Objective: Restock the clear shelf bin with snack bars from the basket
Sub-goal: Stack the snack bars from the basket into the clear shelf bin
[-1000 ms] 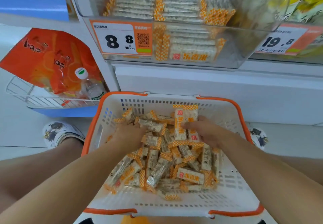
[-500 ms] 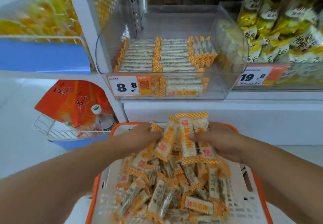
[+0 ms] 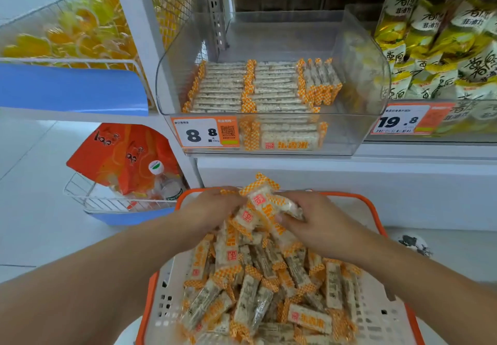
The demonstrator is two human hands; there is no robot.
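The clear shelf bin (image 3: 271, 135) is seen on the shelf above, partly filled with neat rows; the basket (image 3: 376, 315) below is heaped with loose snack bars (image 3: 258, 291); a bunch of bars (image 3: 265, 207) is gripped over the pile by the left hand (image 3: 212, 210) and right hand (image 3: 317, 223), fingers curled round it. The slick wrappers are judged likely to slip; bars could be dropped outside the basket, or the stacked rows knocked askew, if the bunch is lifted loosely.

Bin price tag (image 3: 205, 132): "8.8", QR code beside it
Neighbour shelf tag (image 3: 400, 120): "19.8"
Front bar in bin (image 3: 290, 144): "乐香米"
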